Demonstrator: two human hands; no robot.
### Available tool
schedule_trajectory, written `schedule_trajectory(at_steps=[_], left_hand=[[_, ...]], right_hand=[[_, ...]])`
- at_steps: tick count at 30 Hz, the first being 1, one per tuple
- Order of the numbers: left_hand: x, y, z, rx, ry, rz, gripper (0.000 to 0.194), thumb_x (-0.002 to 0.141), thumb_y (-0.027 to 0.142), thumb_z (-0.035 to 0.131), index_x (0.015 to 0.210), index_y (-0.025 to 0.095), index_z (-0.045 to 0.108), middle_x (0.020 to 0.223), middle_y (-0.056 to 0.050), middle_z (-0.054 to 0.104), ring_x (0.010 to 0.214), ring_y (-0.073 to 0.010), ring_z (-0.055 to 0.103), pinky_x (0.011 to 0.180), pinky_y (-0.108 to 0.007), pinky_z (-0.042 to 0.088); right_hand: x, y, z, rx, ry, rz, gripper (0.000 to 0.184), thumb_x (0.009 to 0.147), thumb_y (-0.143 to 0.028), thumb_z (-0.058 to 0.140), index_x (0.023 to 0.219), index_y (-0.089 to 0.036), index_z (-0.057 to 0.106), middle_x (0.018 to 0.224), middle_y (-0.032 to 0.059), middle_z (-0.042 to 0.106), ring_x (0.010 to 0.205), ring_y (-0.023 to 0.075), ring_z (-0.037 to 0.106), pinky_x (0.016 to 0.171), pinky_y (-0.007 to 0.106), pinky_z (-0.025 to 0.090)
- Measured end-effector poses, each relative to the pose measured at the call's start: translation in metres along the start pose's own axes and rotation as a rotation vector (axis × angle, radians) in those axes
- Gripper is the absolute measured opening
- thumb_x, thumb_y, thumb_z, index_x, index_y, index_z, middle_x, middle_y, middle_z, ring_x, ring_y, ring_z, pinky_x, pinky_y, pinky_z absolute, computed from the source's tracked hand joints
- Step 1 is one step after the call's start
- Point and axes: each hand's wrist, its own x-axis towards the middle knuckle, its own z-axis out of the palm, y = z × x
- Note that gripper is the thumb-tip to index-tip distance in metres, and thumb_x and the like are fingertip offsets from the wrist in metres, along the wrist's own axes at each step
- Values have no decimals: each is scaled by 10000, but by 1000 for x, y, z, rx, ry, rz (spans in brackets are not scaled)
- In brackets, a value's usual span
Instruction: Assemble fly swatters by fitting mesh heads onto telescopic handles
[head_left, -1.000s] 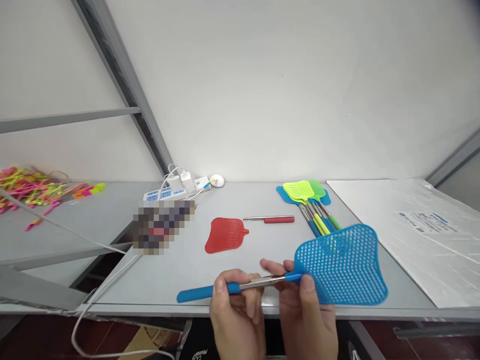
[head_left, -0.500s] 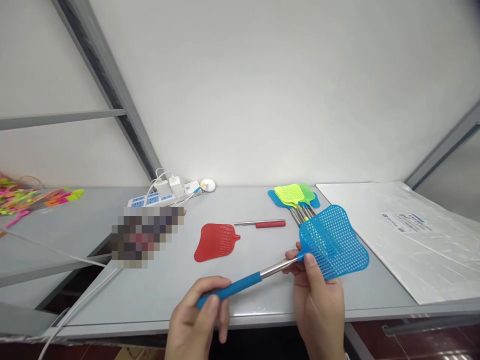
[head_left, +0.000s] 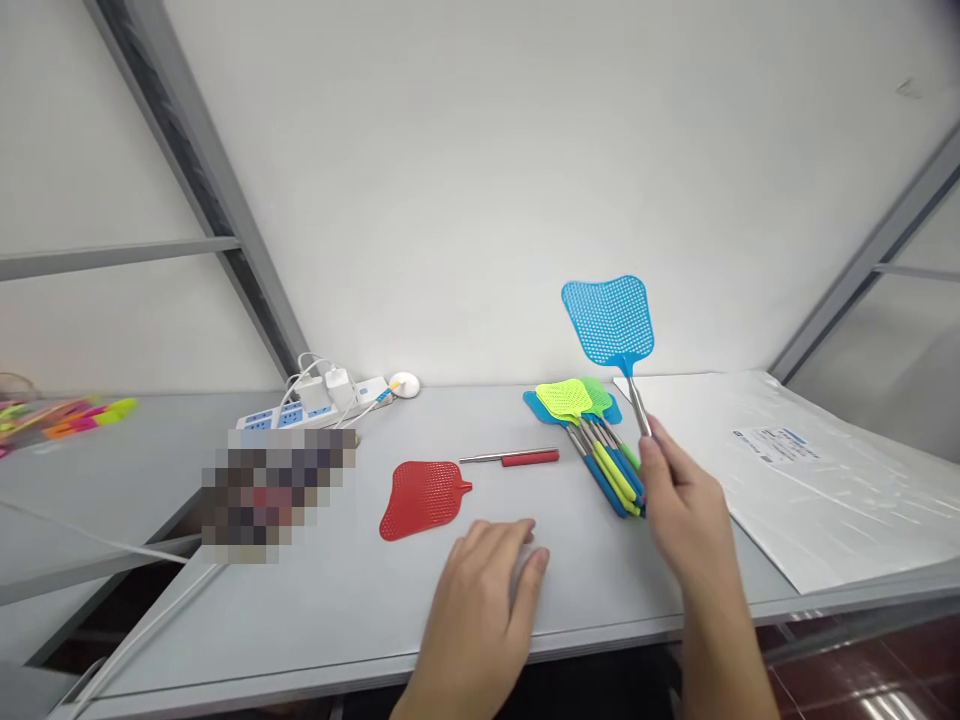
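Note:
My right hand [head_left: 679,495] grips a blue fly swatter [head_left: 609,322] by its metal shaft, holding it upright with the mesh head up against the wall. Just left of that hand lies a pile of finished swatters [head_left: 592,430] with yellow, green and blue heads. My left hand [head_left: 484,590] hovers low over the grey table [head_left: 337,590], fingers loosely stretched, holding nothing. Ahead of it lie a loose red swatter head [head_left: 420,497] and a separate metal rod with a red handle [head_left: 517,458].
A white power strip [head_left: 300,408] with chargers sits at the back by the wall. A large plastic-wrapped white sheet [head_left: 810,470] covers the table's right side. Bright coloured parts [head_left: 67,415] lie on the left bench. A blurred patch hides something left of the red head.
My left hand let go of the blue handle and dropped toward the table. My right hand swung the blue swatter up and right, from lying across to standing upright.

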Motion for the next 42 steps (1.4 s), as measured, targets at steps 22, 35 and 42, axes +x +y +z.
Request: schedule_trajectory(at_steps=[22, 35, 42], left_hand=[[-15, -58, -42, 385, 117, -94, 256, 959, 347, 508, 1121, 263, 688, 1230, -67, 628, 1191, -313, 464, 987, -511, 420], [-16, -49, -38, 503, 96, -134, 272, 999, 347, 437, 1108, 258, 669, 1250, -60, 622, 1196, -295, 465, 938, -490, 429], [-16, -49, -39, 493, 85, -135, 270, 995, 361, 441, 1106, 267, 669, 1251, -57, 625, 1201, -297, 470, 941, -487, 425]], right_hand=[[54, 53, 21, -779, -255, -38, 431, 933, -313, 398, 1215, -173, 692, 1057, 154, 686, 977, 300, 624, 795, 376, 432], [57, 48, 18, -852, -331, 14, 427, 963, -297, 361, 1246, -164, 652, 1148, 152, 672, 986, 285, 645, 773, 350, 436], [63, 53, 18, -827, -329, 30, 384, 926, -250, 427, 1219, -175, 662, 1098, 116, 707, 970, 254, 652, 744, 315, 435]])
